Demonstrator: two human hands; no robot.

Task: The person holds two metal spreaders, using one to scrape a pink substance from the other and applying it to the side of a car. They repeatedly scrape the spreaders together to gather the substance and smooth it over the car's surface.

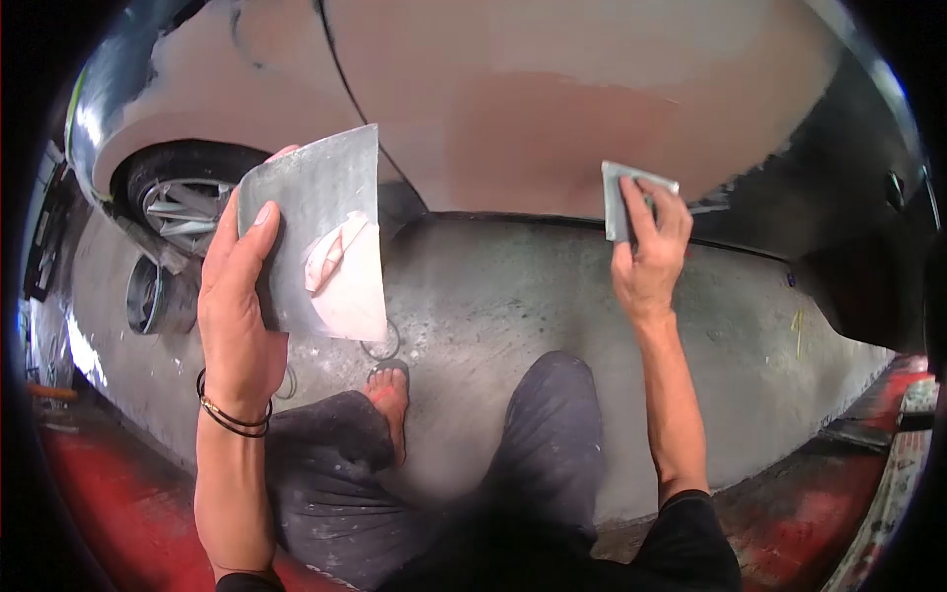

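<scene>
My left hand is wrapped round the edge of a thin grey mixing plate, thumb on its face. Pale pink body filler covers the plate's lower right part, with a ridged lump in it. In my right hand is a flat grey filler spreader, gripped with the fingers along its face. It overlaps the lower edge of the car door in this view. Left of the spreader, a smooth reddish-brown patch spreads over the door's lower part.
A car wheel stands at the left, with a round metal can below it on the grey floor. My foot and bent knee are beneath my hands. The dark rear panel extends right.
</scene>
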